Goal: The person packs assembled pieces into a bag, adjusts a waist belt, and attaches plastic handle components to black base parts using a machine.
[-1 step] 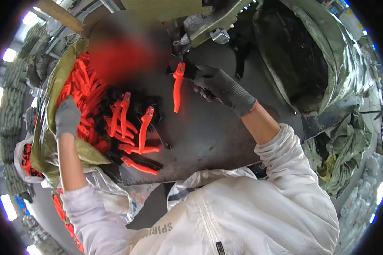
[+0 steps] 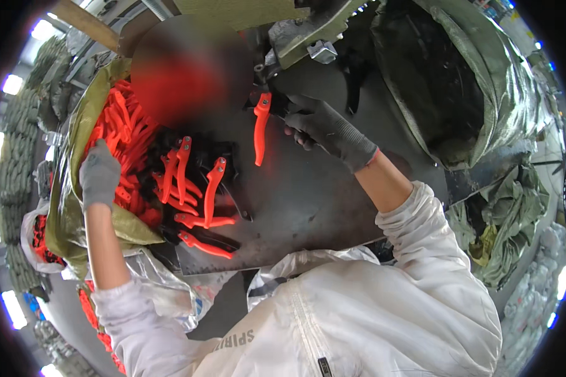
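A dark, scuffed metal worktable (image 2: 333, 195) fills the middle of the view, with a big grey-green woven sack (image 2: 459, 94) bulging open at its far right and a smaller olive sack lined with clear plastic (image 2: 75, 188) slumped against its left edge. That left sack spills a heap of orange-handled pruning shears with black blades (image 2: 132, 144) onto the table, several lying loose near the front edge. The right hand (image 2: 324, 129), in a dark grey knit glove, is clamped around the black handle of one pair of orange-and-black shears (image 2: 261, 125), held at the foot of a grey metal machine fixture (image 2: 302, 38) so the orange handle hangs down toward the table. The left hand (image 2: 99, 174), in a lighter grey glove, rests fingers-down on the heap inside the left sack; whether it grips anything there cannot be told.
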Action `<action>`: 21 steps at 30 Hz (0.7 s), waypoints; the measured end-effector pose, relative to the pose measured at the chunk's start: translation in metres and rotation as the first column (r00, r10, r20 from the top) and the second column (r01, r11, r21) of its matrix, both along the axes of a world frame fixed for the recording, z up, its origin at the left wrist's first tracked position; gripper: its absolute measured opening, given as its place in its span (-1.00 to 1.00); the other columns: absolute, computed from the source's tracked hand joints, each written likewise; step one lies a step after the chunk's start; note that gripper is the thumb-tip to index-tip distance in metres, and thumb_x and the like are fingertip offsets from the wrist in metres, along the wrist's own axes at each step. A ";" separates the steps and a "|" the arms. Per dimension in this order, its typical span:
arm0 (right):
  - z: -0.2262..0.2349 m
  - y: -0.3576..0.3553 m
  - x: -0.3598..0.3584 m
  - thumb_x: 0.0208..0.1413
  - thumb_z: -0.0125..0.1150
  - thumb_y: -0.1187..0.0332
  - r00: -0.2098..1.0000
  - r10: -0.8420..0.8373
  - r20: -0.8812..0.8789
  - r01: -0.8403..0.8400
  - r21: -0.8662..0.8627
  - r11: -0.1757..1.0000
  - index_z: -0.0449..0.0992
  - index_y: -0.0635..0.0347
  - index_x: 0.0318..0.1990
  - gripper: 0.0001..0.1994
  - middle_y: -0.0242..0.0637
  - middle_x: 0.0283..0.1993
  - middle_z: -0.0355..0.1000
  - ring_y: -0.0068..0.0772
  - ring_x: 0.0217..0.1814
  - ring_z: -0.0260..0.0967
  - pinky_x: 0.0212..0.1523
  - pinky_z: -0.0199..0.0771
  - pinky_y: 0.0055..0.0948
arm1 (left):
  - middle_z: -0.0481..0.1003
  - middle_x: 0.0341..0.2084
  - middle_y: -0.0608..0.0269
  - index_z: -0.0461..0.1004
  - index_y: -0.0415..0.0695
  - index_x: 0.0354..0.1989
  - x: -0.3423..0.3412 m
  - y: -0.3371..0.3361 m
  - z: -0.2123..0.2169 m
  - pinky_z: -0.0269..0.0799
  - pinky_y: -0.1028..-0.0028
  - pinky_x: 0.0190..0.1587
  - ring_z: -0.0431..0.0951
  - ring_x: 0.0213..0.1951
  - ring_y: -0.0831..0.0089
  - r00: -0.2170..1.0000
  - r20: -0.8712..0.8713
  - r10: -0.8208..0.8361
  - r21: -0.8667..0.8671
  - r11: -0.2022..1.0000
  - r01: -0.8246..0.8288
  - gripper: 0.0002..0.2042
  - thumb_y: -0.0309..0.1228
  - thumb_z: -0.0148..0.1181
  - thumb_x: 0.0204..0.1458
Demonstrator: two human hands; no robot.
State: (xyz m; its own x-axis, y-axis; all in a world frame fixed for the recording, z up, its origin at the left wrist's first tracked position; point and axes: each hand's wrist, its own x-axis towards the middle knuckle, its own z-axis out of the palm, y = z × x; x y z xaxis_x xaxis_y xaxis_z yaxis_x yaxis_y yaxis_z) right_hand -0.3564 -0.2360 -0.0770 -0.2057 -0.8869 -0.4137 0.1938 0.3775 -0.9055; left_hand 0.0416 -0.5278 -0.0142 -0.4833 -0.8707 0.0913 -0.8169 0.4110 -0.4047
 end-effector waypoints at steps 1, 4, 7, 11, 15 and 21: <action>0.003 0.001 0.003 0.30 0.17 0.39 1.000 -0.024 -0.004 0.024 -0.015 1.000 0.13 0.16 0.53 -0.34 -0.35 -0.35 0.43 -0.62 -0.50 0.38 -0.52 0.45 -0.53 | 0.60 -0.23 -0.29 0.41 -0.25 0.06 -0.022 0.027 0.016 0.56 0.08 -0.03 0.63 -0.11 -0.17 0.983 -0.165 -0.076 0.064 0.994 0.088 -0.69 -0.44 0.08 0.14; 0.009 0.004 0.012 0.32 0.16 0.39 0.998 -0.055 0.006 0.055 -0.028 0.998 0.31 0.21 0.38 -0.50 -0.33 -0.28 0.47 -0.71 -0.48 0.38 -0.53 0.37 -0.63 | 0.55 -0.30 -0.30 0.47 -0.25 -0.01 -0.098 0.118 0.042 0.53 0.12 -0.12 0.60 -0.21 -0.22 0.694 -0.684 -0.222 0.227 0.840 0.492 -0.71 -0.29 0.14 0.25; 0.015 0.000 0.031 0.31 0.16 0.39 0.996 -0.092 -0.019 0.090 -0.104 0.991 0.36 0.17 0.35 -0.54 -0.29 -0.24 0.49 -0.58 -0.36 0.46 -0.43 0.48 -0.49 | 0.61 -0.22 -0.05 0.50 -0.26 -0.03 -0.159 0.173 0.031 0.52 0.20 -0.16 0.64 -0.26 0.05 0.554 -0.801 0.229 0.570 0.574 0.587 -0.72 -0.28 0.16 0.31; -0.107 0.009 -0.043 0.20 0.21 0.43 0.515 -0.310 -0.799 -0.236 -0.480 0.845 0.38 0.16 0.31 -0.51 0.15 -0.01 0.54 0.12 0.02 0.55 0.03 0.58 -0.06 | 0.62 -0.19 0.15 0.52 -0.29 -0.07 -0.237 0.204 -0.014 0.55 0.37 -0.19 0.65 -0.22 0.41 0.224 -0.906 0.359 0.381 0.460 0.802 -0.72 -0.27 0.14 0.34; -0.049 0.015 -0.080 0.19 0.18 0.41 0.242 -0.292 -0.925 0.228 -0.238 0.944 0.46 0.21 0.25 -0.55 0.20 0.03 0.55 0.11 -0.09 0.59 -0.05 0.60 -0.11 | 0.60 -0.18 0.12 0.54 -0.28 -0.02 -0.175 0.156 -0.090 0.62 0.39 -0.18 0.66 -0.27 0.39 0.214 -0.675 0.706 0.669 0.463 0.582 -0.67 -0.21 0.09 0.35; -0.016 0.003 -0.072 0.25 0.18 0.35 0.961 -0.261 -0.096 0.237 -0.209 0.949 0.40 0.25 0.32 -0.51 -0.17 -0.15 0.63 -0.42 -0.31 0.52 -0.26 0.56 -0.44 | 0.60 -0.20 0.16 0.48 -0.25 0.12 -0.196 0.162 -0.044 0.64 0.40 -0.11 0.67 -0.23 0.38 0.286 -0.580 0.763 0.672 0.250 0.697 -0.63 -0.19 0.08 0.36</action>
